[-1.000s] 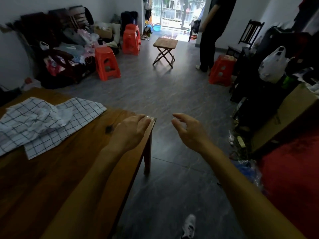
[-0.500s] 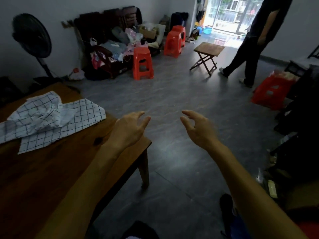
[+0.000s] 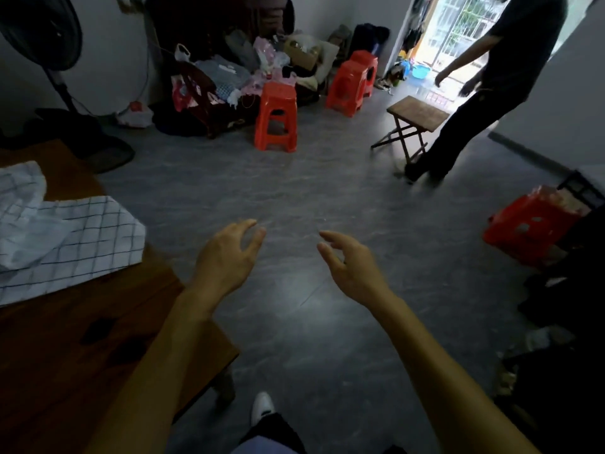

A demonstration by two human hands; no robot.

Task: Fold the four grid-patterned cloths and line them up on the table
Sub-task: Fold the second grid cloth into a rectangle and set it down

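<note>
White cloths with a dark grid pattern [image 3: 68,244] lie in a loose, crumpled heap at the left on the brown wooden table [image 3: 82,348]; how many there are I cannot tell. My left hand [image 3: 229,257] hovers past the table's right corner, over the floor, fingers loosely spread and holding nothing. My right hand [image 3: 352,267] hangs beside it over the grey floor, fingers relaxed and empty. Both hands are well to the right of the cloths and touch nothing.
Grey floor stretches ahead. Red plastic stools [image 3: 276,116] stand at the back, another red stool [image 3: 532,227] at the right, a small wooden folding stool [image 3: 417,114] near a walking person [image 3: 484,93]. A standing fan [image 3: 42,37] is at far left. Clutter lines the back wall.
My left hand has lifted off the table corner and now hovers over the floor. The view has swung left; the cloths sit nearer the left edge. The person at the back has stepped right.
</note>
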